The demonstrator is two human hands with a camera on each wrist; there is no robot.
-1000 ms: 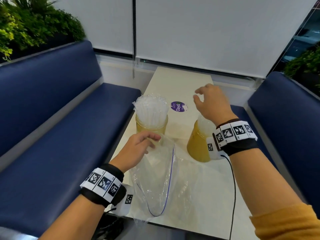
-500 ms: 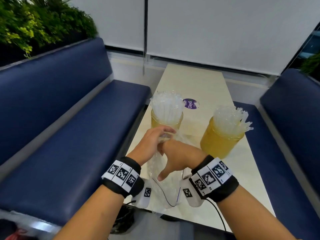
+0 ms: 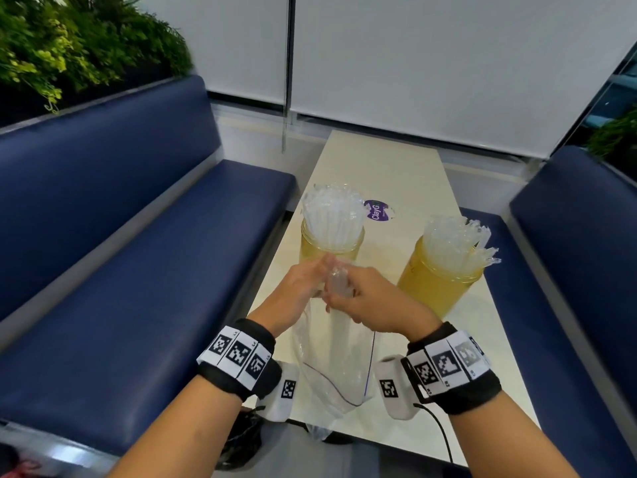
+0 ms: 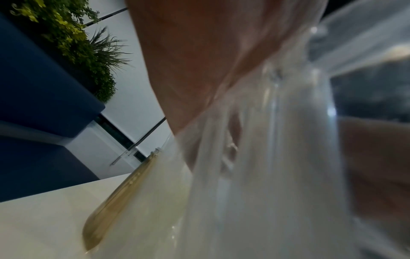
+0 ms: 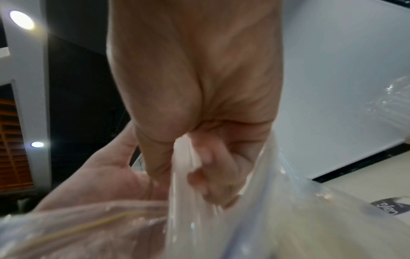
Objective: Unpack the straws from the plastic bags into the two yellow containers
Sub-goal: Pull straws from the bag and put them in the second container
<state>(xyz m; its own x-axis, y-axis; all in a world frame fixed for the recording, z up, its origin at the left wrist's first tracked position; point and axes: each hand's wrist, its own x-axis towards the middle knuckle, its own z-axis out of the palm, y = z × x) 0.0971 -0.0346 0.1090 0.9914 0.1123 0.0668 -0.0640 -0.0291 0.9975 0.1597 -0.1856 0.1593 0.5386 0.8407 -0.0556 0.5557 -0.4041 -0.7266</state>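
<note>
Two yellow containers stand on the cream table, each packed with clear straws: the left container just beyond my hands, the right container beside my right hand. A clear plastic bag with a blue zip line hangs bunched between my hands down to the table's near edge. My left hand and right hand both grip its gathered top. In the right wrist view my fingers curl into the bag's film. The left wrist view shows blurred bag plastic and the container's side.
Blue padded benches flank the table, one on the left and one on the right. A purple round sticker lies behind the left container. Plants top the left bench. A black bag sits below the table's near edge.
My right hand left the right container and came to the bag beside my left hand. Both hands have gathered the flat bag into a bunch and lifted its top.
</note>
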